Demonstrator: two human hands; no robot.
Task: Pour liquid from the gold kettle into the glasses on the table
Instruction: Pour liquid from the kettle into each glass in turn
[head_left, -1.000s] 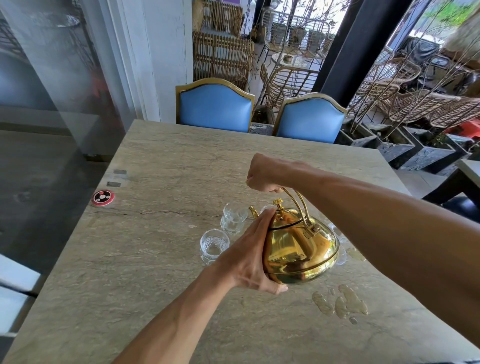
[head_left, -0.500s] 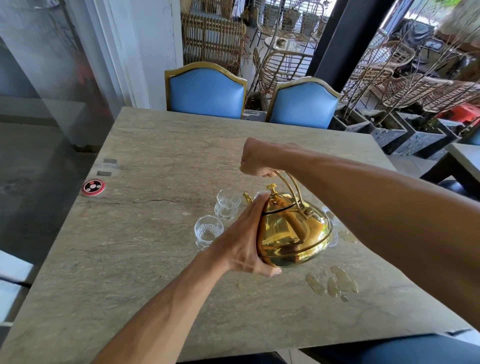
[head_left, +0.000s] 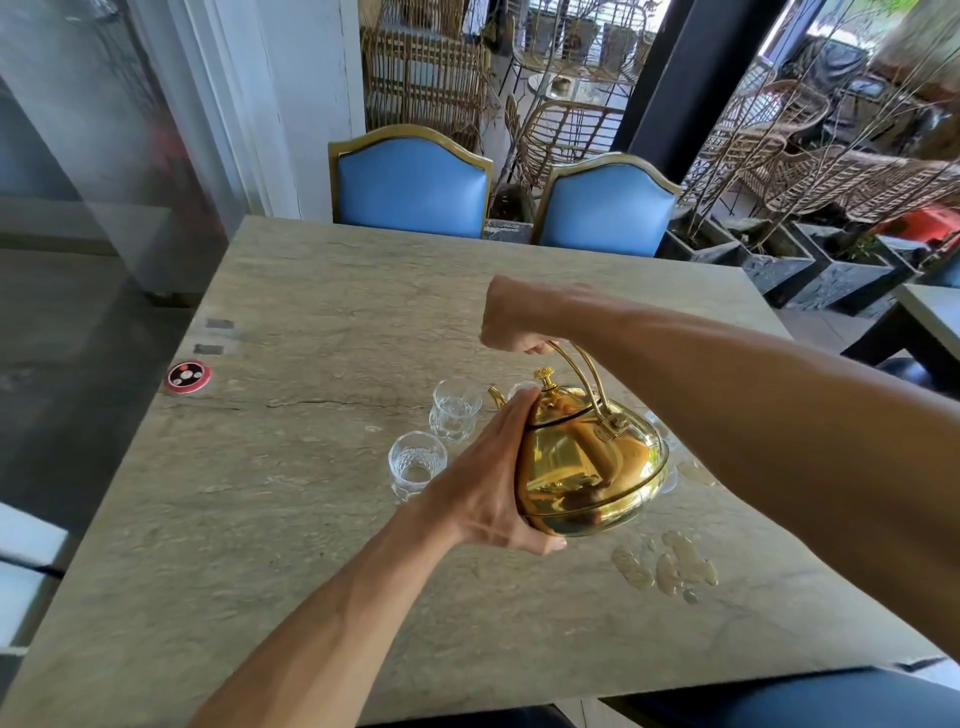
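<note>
The gold kettle (head_left: 592, 462) hangs tilted above the stone table (head_left: 322, 519), its spout pointing away toward the far glasses. My right hand (head_left: 511, 322) is closed on the kettle's wire handle from above. My left hand (head_left: 488, 483) presses flat against the kettle's left side and bottom. A clear cut glass (head_left: 415, 467) stands just left of the kettle and a second glass (head_left: 454, 410) stands behind it. A third glass rim (head_left: 519, 389) shows near the spout, partly hidden by my left fingers. More glass edges peek out at the kettle's right side.
A puddle of spilled liquid (head_left: 667, 564) lies on the table right of the kettle. A red round call button (head_left: 188, 375) sits near the table's left edge. Two blue chairs (head_left: 410, 187) stand at the far side. A second table edge is at the right.
The view has shifted slightly, and the kettle and both hands stay in nearly the same pose over the glasses. No clear change in the tilt.
</note>
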